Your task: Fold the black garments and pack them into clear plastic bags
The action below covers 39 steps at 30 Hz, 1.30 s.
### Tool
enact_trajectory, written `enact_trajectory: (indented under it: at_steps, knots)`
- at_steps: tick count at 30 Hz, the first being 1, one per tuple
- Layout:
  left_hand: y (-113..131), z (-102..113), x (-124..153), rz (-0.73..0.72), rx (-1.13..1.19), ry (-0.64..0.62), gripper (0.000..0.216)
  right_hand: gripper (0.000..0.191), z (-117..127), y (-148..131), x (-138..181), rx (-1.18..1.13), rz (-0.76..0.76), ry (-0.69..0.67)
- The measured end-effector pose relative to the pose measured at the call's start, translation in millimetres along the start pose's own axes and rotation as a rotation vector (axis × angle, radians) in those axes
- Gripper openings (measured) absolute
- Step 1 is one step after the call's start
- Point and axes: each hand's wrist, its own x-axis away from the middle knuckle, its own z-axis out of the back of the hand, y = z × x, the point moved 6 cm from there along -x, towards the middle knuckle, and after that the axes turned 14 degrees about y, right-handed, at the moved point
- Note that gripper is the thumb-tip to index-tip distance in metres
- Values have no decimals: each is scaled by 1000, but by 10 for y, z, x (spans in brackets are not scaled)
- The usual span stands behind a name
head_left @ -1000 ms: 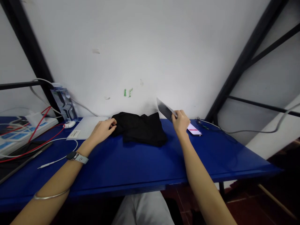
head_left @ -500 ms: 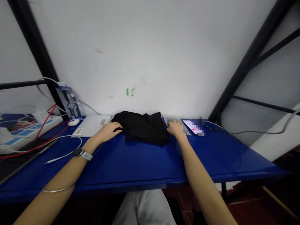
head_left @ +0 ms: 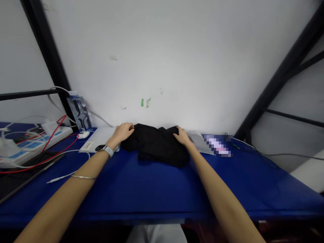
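Observation:
A crumpled black cloth garment (head_left: 162, 146) lies on the blue table near the wall; I cannot tell what kind of garment it is. At its upper left edge, my left hand (head_left: 124, 131) has its fingers curled and closed on the fabric. My right hand (head_left: 182, 136) is at the upper right corner, thumb over the cloth and fingers at its far edge, closed on it. Partly behind my right hand lies a clear plastic bag (head_left: 201, 143). A white flat packet (head_left: 97, 138) with a label sits beside my left wrist.
A phone (head_left: 217, 145), blurred out, lies at the right. To the left are a white earbud case (head_left: 83, 135), a clear patterned bottle or box (head_left: 80, 113), a power strip (head_left: 32, 145) with red and white cables, and a dark laptop-like slab (head_left: 27, 175). The wall stands behind.
My left hand has moved onto the cloth's upper left edge and curled its fingers. From the plastic bag, my right hand has shifted left onto the cloth's upper right corner. The view has shifted slightly.

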Motion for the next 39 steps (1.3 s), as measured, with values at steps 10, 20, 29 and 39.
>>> enact_trajectory:
  at_steps: [10, 20, 29, 39]
  knots:
    - [-93, -456, -370, 243, 80, 94, 22, 46, -203, 100, -469, -200, -188, 195]
    - [-364, 27, -259, 311, 719, 152, 38, 18, 493, -33, -329, -591, 60, -79]
    - [-228, 705, 235, -6, 666, -427, 38, 38, 1074, -360, 424, -551, 190, -781]
    - [-213, 203, 326, 30, 209, -212, 31, 43, 357, -910, 881, -166, 649, -353]
